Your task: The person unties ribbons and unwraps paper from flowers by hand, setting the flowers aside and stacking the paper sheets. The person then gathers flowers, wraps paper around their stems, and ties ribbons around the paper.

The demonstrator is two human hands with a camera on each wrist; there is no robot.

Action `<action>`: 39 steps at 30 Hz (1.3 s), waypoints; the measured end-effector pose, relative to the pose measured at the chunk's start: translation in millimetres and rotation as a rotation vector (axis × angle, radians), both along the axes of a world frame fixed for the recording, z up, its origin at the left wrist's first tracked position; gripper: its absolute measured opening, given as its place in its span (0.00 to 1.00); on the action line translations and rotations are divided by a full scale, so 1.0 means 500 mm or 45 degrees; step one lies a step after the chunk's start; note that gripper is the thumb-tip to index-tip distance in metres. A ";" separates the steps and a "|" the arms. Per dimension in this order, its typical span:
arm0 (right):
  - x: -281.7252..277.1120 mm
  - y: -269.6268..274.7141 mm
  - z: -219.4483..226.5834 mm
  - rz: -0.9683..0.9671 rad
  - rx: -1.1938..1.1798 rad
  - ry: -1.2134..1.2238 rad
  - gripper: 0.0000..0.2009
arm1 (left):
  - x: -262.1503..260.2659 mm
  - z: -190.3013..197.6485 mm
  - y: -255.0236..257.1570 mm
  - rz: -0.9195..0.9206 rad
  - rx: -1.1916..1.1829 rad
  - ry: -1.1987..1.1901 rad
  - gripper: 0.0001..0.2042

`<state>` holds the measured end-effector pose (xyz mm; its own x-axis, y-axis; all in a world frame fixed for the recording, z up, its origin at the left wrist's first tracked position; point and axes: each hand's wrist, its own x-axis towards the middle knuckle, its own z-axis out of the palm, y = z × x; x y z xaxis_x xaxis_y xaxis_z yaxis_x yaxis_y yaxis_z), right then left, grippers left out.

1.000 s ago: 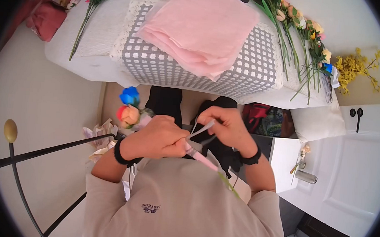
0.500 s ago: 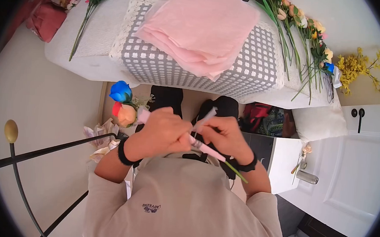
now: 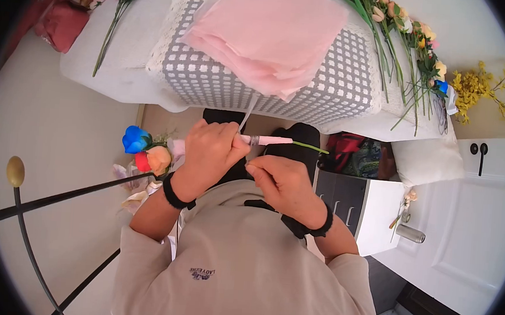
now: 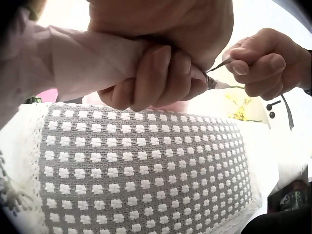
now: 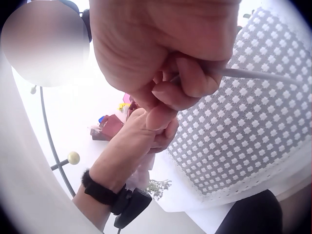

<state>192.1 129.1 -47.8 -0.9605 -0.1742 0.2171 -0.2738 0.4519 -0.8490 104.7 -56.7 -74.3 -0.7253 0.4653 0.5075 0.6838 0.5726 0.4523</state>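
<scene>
Gripping a small bouquet (image 3: 158,160) by its wrapped stems in the left hand (image 3: 211,154), held above the lap, close to the patterned cloth (image 3: 346,76). Pinching a thin ribbon (image 4: 289,114) in the right hand (image 3: 288,186). Already covered in pink wrapper (image 3: 276,140) along the stems and wound with ribbon just beside the left hand. No knot visible; seemingly left to secure the loose ribbon.

pink sheets (image 3: 266,38) cut off at top edge, wrapped stem (image 3: 274,140) partly hidden by left hand (image 3: 212,152)
</scene>
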 end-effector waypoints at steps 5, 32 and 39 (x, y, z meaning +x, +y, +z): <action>-0.007 0.016 0.037 0.017 0.161 0.251 0.03 | -0.003 -0.020 -0.016 -0.216 -0.163 0.024 0.07; -0.265 0.090 0.135 -0.122 -0.886 -0.351 0.11 | -0.386 0.187 0.137 -0.735 -0.468 0.173 0.11; -0.274 0.074 0.121 -0.093 -0.980 -0.366 0.11 | -0.387 0.180 0.134 -0.646 -0.208 0.787 0.08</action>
<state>55.3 166.2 12.7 -0.9999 -0.0118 -0.0059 0.0090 -0.2769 -0.9609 -88.7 10.3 15.9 -0.0176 0.7649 0.6439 0.9763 0.1520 -0.1538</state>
